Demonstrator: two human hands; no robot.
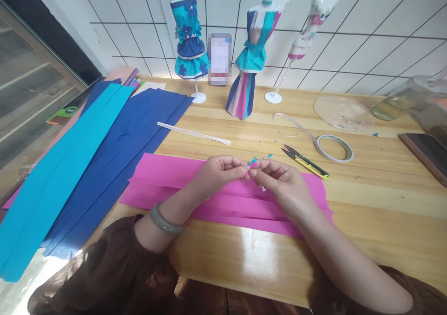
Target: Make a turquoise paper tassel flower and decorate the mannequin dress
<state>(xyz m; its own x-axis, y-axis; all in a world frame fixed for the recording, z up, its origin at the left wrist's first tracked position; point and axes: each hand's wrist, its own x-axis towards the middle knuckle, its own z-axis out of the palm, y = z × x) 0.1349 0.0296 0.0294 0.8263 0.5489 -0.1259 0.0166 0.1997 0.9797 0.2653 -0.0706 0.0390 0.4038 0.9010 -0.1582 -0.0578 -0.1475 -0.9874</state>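
Note:
My left hand (226,169) and my right hand (277,177) meet over a pink crepe paper sheet (223,208) spread on the table. Between their fingertips they pinch a small piece of pink and blue paper (253,163); its exact shape is mostly hidden by the fingers. A pale end hangs below the right fingers. Tiny blue scraps (268,156) lie just beyond the hands. To the right of them rest yellow and black thread snips (305,162), their points toward the back left.
Blue (139,133) and turquoise paper sheets (70,170) lie at left. A paper strip (193,133), a tape roll (334,148) and a clear plastic disc (344,112) are farther back. Paper-dressed mannequins (190,40) and a phone (220,58) stand along the wall, a jar (393,105) at right.

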